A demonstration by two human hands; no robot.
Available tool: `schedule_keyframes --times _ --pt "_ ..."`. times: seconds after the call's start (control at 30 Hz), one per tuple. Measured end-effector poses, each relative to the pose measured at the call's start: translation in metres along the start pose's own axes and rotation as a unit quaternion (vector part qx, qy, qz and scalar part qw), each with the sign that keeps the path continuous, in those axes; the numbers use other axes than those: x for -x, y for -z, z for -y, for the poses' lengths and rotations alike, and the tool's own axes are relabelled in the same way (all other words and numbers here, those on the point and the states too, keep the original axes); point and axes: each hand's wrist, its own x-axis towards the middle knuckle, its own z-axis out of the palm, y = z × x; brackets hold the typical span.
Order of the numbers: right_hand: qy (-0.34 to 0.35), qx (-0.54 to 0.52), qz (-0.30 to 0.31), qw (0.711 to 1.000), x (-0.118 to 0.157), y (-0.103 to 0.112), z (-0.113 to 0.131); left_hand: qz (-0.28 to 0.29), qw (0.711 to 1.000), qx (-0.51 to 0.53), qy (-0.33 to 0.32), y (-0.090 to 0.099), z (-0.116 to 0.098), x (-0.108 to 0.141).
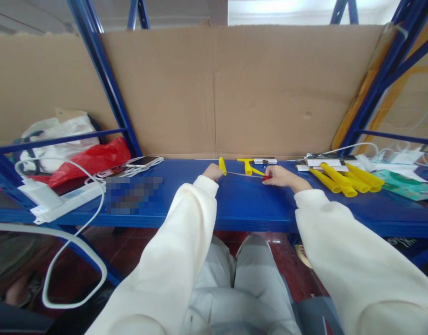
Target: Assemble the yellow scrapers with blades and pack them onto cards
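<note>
At the far left of the counter [248,200], a white cloth bag [67,128] and a slack red plastic bag [102,156] lie heaped; the contents of both are hidden. In front of them sits a white power strip [72,201], with a smartphone [143,161] farther right by the cardboard.

Near the middle, over the counter, the left hand [212,172] pinches a yellow plastic piece [222,165], fingers closed round its left side. The piece is judged light, stiff and fairly smooth; a firm hold on the body, clear of the shaft, should suit it. A thin-shafted tool, apparently a screwdriver [243,174], spans the gap between the hands. Its tip meets the piece; whether it is seated cannot be told. A T-shaped yellow part [247,166] lies behind the shaft, unheld.

The right hand [278,177] has its fingers closed on the tool's red handle, judged rigid and best gripped there.

Farther right, yellow tubes [334,174] lie together, open ends toward the front edge; no contents can be made out. Beyond them rests a teal packet [407,184], contents undetermined.
</note>
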Motion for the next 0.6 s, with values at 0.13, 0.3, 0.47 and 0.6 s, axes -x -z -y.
schedule_keyframes --times 0.13,0.3,0.47,0.6 --pt "0.015 0.026 0.000 1.000 -0.001 0.003 0.001 -0.007 1.000 -0.010 0.000 -0.003 0.002 -0.008" --pt "0.011 0.069 -0.010 0.998 0.000 0.005 0.001 -0.026 0.999 -0.024 0.000 -0.011 0.004 -0.023" --pt "0.018 0.094 -0.008 0.995 0.003 0.006 0.004 -0.035 0.999 -0.030 0.006 -0.016 0.001 -0.032" --pt "0.017 0.091 0.011 0.996 0.004 0.007 0.008 -0.026 0.999 -0.021 0.029 -0.012 -0.005 -0.030"
